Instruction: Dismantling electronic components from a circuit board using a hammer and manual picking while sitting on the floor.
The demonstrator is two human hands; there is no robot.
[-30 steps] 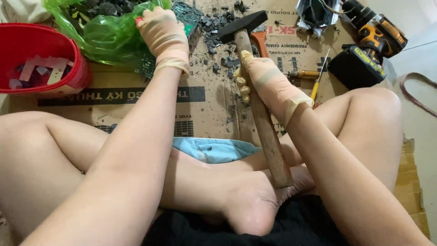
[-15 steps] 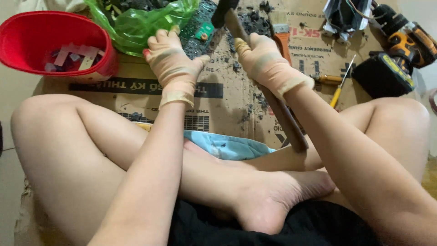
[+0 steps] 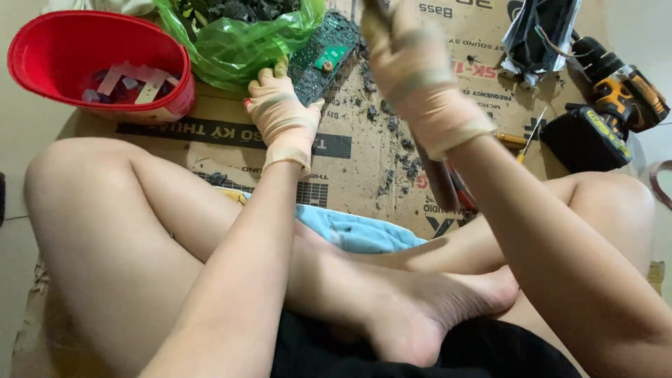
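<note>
Green circuit board [image 3: 323, 61] lies flat on the printed brown cardboard sheet [image 3: 364, 150] spread over the floor, its near edge pinned under your gloved left hand [image 3: 281, 115], fingers spread wide and pressing down, which looks meant to keep it from jumping. Your gloved right hand [image 3: 418, 77] is raised high above it, fist closed tight round the wooden hammer handle [image 3: 441, 180], the head out of view. Grey broken bits [image 3: 381, 150] litter the cardboard between them.

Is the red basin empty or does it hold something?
Not empty: the red basin holds a few pale, flat scraps scattered across its bottom. What they are cannot be told.
</note>
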